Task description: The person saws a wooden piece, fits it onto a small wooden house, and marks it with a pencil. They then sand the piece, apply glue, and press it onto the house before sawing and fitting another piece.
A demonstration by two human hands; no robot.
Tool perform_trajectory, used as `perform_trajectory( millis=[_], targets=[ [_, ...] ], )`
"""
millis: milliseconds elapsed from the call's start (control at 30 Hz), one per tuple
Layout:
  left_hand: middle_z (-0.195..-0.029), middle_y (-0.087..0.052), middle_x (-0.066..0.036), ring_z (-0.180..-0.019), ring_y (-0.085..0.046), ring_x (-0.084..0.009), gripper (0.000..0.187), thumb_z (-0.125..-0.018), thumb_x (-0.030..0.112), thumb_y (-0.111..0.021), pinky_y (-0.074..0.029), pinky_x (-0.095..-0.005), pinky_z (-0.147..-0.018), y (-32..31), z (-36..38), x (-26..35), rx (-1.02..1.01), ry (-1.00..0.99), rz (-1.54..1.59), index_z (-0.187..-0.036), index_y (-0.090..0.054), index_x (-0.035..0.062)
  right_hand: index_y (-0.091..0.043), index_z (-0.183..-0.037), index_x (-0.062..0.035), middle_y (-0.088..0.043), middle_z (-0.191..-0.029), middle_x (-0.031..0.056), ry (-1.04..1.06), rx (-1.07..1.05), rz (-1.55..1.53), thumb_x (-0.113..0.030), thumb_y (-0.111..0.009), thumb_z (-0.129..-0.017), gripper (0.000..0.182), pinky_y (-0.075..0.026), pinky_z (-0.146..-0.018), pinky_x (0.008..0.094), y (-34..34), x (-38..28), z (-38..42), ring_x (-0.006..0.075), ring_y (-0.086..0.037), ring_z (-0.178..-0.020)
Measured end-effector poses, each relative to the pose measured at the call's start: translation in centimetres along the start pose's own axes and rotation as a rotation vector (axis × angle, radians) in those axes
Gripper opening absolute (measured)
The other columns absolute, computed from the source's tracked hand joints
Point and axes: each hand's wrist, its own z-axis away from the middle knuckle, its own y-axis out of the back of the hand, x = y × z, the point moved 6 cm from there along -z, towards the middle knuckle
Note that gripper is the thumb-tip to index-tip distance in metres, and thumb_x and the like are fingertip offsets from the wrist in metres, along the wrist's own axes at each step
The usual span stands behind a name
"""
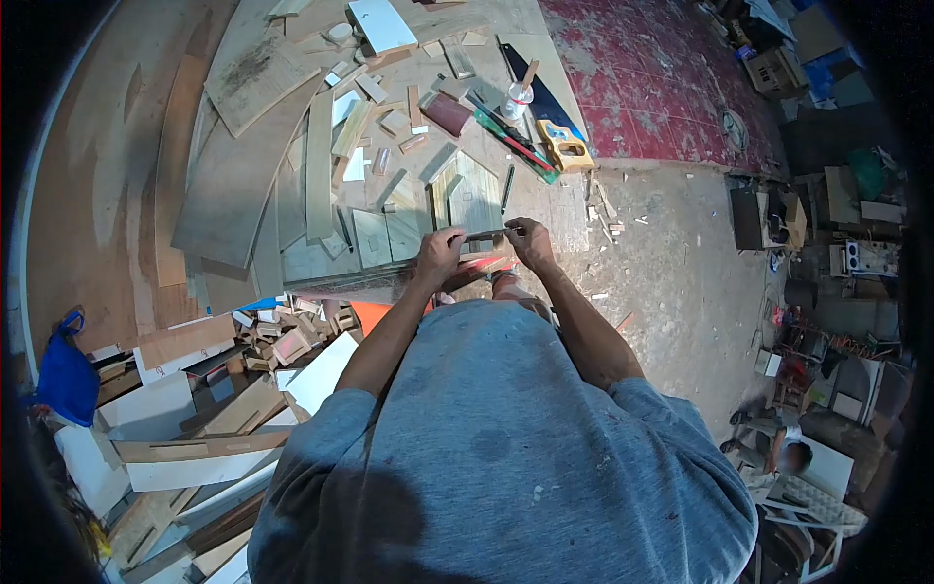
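Note:
At the near edge of the workbench (336, 282), my left hand (440, 253) and my right hand (530, 243) are closed on opposite ends of a thin, narrow strip (484, 235). The strip spans level between them; its material is too small to make out. Just beyond the hands lies a small house-shaped wooden piece (472, 195) with a pointed top and a raised side. A dark pencil-like stick (508, 189) rests to its right. Flat wooden boards (372, 238) lie left of my left hand.
A handsaw with a yellow handle (566, 146) and a white glue-like bottle (518, 99) lie at the bench's right side. Loose offcuts and a brown sandpaper sheet (448, 114) cover the top. Scrap wood (219, 428) piles up lower left. Another person (793, 456) is at far right.

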Motion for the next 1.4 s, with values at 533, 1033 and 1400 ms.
perform_trajectory(
  millis=[533, 1033, 1400],
  targets=[
    [-0.092, -0.070, -0.020, -0.082, -0.070, -0.0321, 0.021, -0.087, 0.014, -0.066, -0.053, -0.0373, -0.074, -0.1, -0.1, -0.2, 0.033, -0.026, -0.011, -0.099, -0.069, -0.0033, -0.070, -0.105, 0.0040, -0.070, -0.101, 0.0226, 0.062, 0.015, -0.006, -0.013, -0.069, -0.084, 0.027, -0.056, -0.080, 0.0365, -0.4, 0.9, 0.3, 0.0301, -0.071, -0.089],
    [-0.112, -0.061, -0.005, -0.106, -0.059, -0.0270, 0.030, -0.079, 0.016, -0.072, -0.053, -0.0385, -0.086, -0.5, 0.8, 3.0, -0.118, -0.241, -0.303, -0.106, -0.065, 0.0072, -0.072, -0.101, 0.0002, -0.071, -0.083, 0.0120, -0.204, 0.091, -0.180, -0.016, -0.069, -0.088, 0.022, -0.053, -0.071, 0.0309, 1.7, 2.8, -0.3, 0.0170, -0.067, -0.075],
    [-0.099, -0.060, -0.006, -0.095, -0.058, -0.0273, 0.022, -0.077, 0.015, -0.072, -0.054, -0.0375, -0.075, -2.3, 0.9, 3.5, -0.187, -0.442, -0.518, -0.095, -0.065, 0.0062, -0.069, -0.106, 0.0038, -0.070, -0.082, 0.0095, -0.150, 0.076, -0.152, -0.015, -0.067, -0.091, 0.024, -0.052, -0.069, 0.0285, 2.2, 2.9, 0.1, 0.0137, -0.065, -0.074]
  ],
)
